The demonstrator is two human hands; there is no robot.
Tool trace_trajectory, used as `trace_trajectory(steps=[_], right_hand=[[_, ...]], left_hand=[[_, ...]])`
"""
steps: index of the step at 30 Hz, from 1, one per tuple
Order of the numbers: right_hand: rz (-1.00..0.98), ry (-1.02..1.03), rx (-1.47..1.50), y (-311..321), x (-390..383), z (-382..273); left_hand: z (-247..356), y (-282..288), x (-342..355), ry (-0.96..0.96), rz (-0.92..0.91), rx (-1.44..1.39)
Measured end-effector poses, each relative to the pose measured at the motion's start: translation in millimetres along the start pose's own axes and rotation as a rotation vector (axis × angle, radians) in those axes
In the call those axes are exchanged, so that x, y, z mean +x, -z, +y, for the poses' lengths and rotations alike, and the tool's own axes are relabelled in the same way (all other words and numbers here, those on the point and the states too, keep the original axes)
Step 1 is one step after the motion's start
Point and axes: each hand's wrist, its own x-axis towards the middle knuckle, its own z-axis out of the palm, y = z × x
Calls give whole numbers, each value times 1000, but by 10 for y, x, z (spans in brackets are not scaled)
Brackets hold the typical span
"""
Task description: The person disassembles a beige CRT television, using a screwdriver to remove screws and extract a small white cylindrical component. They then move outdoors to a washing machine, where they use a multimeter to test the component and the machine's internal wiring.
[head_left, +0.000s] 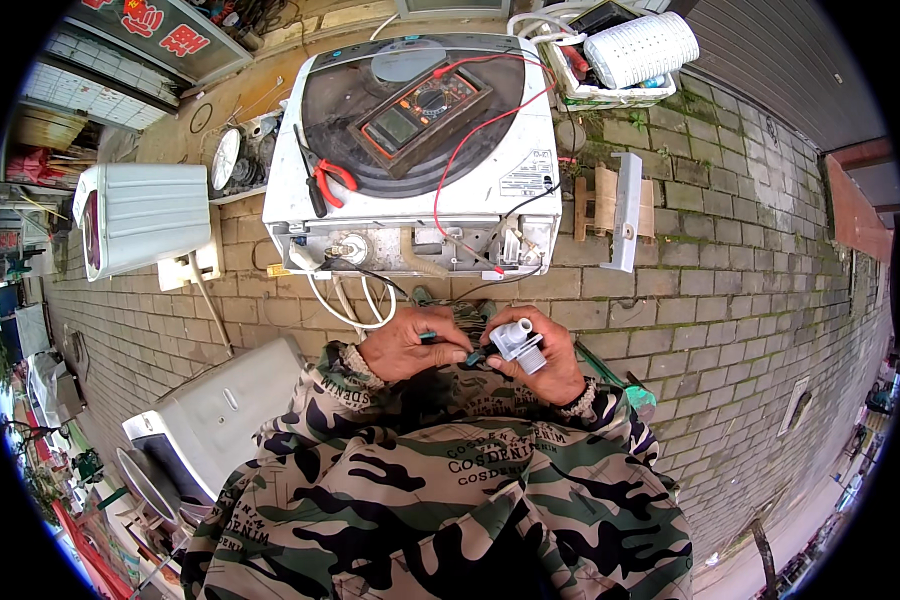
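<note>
Low in front of the washing machine, my two hands are close together. My right hand is closed around a white plastic water inlet valve with a round spout and a threaded end. The fingers of my left hand are pinched beside the valve's dark part; a bit of teal shows between them, too small to name. On the machine's lid lie a multimeter in a dark case and red-handled pliers. A red test lead runs down to the opened rear compartment, where hoses and wires show.
Right of the machine, a long grey-white panel rests by cardboard. A crate holding a white basket stands at the back right. A white tub and a pale appliance casing are at left. Brick paving lies around.
</note>
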Motion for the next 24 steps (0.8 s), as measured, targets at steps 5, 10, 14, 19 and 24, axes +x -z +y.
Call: trace_trajectory(steps=[5, 10, 14, 19, 24], right_hand=[[-27, -3, -67, -22, 3, -34], [128, -52, 56, -126, 34, -4], [176, 5, -135, -197, 75, 33], [237, -65, -41, -261, 77, 63], [209, -53, -99, -248, 104, 95]], left_hand=[[-40, -2, 7, -19, 49, 63], [-66, -125, 8, -4, 266, -27], [-80, -211, -60, 275, 287, -362], [-33, -189, -87, 182, 286, -434], [-122, -139, -170, 84, 268, -486]])
